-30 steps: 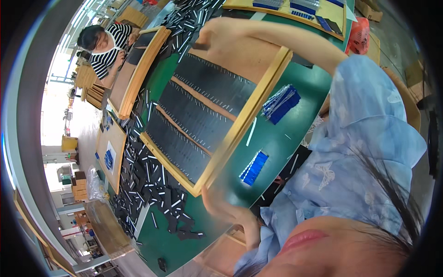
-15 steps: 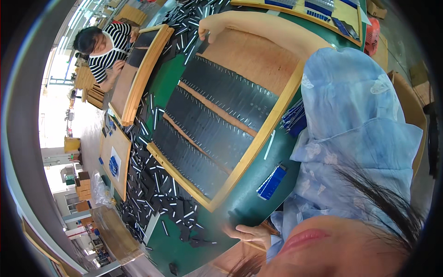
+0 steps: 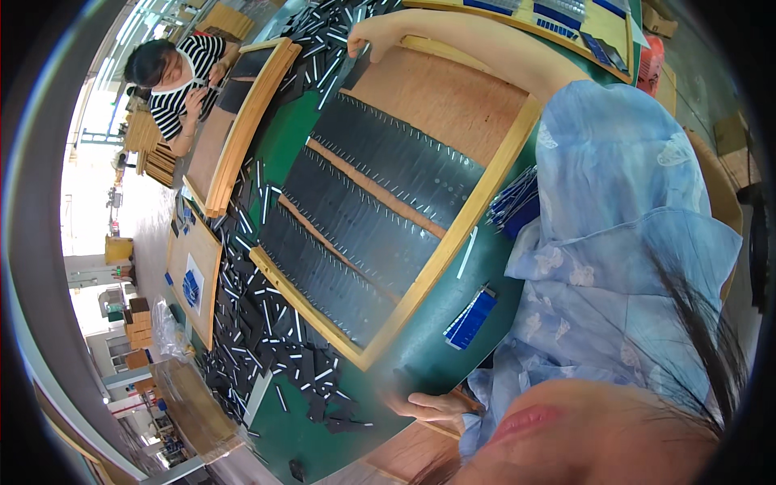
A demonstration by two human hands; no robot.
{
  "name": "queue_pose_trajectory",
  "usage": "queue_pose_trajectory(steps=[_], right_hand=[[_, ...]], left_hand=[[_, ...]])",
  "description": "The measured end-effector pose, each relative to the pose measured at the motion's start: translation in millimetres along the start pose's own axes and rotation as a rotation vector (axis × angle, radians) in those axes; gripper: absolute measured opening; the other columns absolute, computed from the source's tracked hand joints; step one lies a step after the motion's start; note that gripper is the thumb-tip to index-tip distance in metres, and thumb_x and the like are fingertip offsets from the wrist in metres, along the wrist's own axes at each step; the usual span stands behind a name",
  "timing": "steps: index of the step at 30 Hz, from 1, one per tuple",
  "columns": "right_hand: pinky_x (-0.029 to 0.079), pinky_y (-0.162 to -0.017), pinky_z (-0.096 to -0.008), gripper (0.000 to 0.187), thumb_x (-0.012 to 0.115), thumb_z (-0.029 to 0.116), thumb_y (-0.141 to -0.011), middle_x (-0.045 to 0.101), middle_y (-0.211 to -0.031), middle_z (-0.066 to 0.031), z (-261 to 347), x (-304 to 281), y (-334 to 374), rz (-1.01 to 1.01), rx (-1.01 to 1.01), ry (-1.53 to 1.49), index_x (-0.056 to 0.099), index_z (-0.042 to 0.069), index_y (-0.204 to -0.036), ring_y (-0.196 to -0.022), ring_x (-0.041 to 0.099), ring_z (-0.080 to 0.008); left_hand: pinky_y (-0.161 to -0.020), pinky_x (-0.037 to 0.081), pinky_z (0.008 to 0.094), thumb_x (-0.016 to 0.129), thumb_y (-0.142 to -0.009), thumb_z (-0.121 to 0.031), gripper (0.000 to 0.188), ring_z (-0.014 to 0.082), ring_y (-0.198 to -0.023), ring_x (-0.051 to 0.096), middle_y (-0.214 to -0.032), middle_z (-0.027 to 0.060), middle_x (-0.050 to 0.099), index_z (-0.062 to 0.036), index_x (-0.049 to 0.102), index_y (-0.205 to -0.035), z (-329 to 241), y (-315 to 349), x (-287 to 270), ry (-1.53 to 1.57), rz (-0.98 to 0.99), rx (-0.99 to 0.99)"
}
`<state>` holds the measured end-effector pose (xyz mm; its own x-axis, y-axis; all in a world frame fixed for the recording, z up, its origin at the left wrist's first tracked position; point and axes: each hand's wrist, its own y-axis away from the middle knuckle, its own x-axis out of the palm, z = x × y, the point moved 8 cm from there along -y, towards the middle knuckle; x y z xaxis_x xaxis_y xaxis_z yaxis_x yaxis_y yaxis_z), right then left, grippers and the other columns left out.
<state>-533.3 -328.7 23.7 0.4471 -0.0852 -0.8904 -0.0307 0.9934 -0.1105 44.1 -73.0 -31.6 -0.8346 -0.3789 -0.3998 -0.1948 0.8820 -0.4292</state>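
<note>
My right hand (image 3: 373,36) reaches across to the far top corner of a wooden framed board (image 3: 453,89), its bent fingers closed on a small black piece (image 3: 356,73) at the edge of bare plywood. On the board lie wide rows of overlapping black pieces (image 3: 380,153), with rows of short pale tips along their edges. Thin bands of plywood show between some rows. My left hand (image 3: 436,406) is low by the table's near edge, apart from the board, its visible fingers stretched out. Its fingertips are blurred, and nothing shows in it.
Many loose black pieces with white strips (image 3: 267,323) cover the green table (image 3: 323,444). A blue bundle (image 3: 471,319) and a blue-white stack (image 3: 517,202) lie nearest me. Opposite, a co-worker (image 3: 174,85) in stripes works at stacked wooden frames (image 3: 242,137). Another board (image 3: 190,275) lies beside them.
The view has shifted slightly, and the board's top rail shows below my right arm. My right hand stays at the same corner. The co-worker has raised one hand off their board.
</note>
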Motion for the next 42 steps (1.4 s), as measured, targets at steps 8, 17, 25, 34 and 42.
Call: queue_pose_trajectory(steps=[8, 17, 25, 34, 42], right_hand=[[0.051, -0.082, -0.0372, 0.045, 0.073, 0.003, -0.069, 0.063, -0.106, -0.0156, -10.3, 9.7, -2.1, -0.117, 0.052, -0.053, 0.061, 0.002, -0.112, -0.104, 0.060, -0.0291], [0.044, -0.093, -0.0380, 0.035, 0.070, 0.012, -0.073, 0.063, -0.115, -0.0103, 3.8, 12.2, 1.4, 0.028, 0.207, 0.104, 0.066, 0.013, -0.108, -0.113, 0.055, -0.0280], [0.048, -0.086, -0.0377, 0.033, 0.069, 0.014, -0.075, 0.064, -0.109, -0.0135, -53.1, 24.7, -11.0, -0.092, -0.174, -0.097, 0.065, 0.015, -0.108, -0.105, 0.059, -0.0302], [0.048, -0.084, -0.0375, 0.031, 0.065, 0.016, -0.077, 0.064, -0.104, -0.0124, 14.8, 31.8, 1.3, -0.164, -0.136, -0.207, 0.064, 0.014, -0.108, -0.102, 0.060, -0.0287], [0.049, -0.082, -0.0372, 0.029, 0.062, 0.018, -0.080, 0.064, -0.100, -0.0115, -14.5, 24.6, 48.6, -0.289, -0.089, -0.372, 0.063, 0.014, -0.109, -0.100, 0.060, -0.0273]], left_hand=[[-0.099, 0.036, 0.0402, 0.038, -0.097, -0.037, 0.051, 0.0316, -0.117, 0.048, -0.126, 0.0218, 0.048, 0.0060, 0.048, -0.122, 4.5, 2.2, 2.6, -0.023, 0.005, -0.001], [-0.100, 0.035, 0.0407, 0.038, -0.097, -0.037, 0.051, 0.0322, -0.117, 0.047, -0.127, 0.0221, 0.047, 0.0059, 0.049, -0.122, 8.0, 5.5, 2.2, -0.036, 0.003, 0.000], [-0.100, 0.035, 0.0412, 0.039, -0.097, -0.037, 0.051, 0.0326, -0.118, 0.047, -0.128, 0.0224, 0.046, 0.0058, 0.049, -0.122, 6.7, 0.9, -1.9, -0.045, 0.032, 0.028], [-0.096, 0.038, 0.0375, 0.057, -0.085, -0.007, 0.035, 0.0283, -0.114, 0.050, -0.123, 0.0167, 0.055, 0.0024, 0.054, -0.119, 17.8, -70.0, -65.6, -0.272, -0.077, -0.072], [-0.097, 0.038, 0.0401, 0.058, -0.087, -0.013, 0.023, 0.0321, -0.113, 0.051, -0.122, 0.0173, 0.057, 0.0004, 0.065, -0.105, 50.8, -121.2, -72.3, -0.531, 0.084, 0.268]])
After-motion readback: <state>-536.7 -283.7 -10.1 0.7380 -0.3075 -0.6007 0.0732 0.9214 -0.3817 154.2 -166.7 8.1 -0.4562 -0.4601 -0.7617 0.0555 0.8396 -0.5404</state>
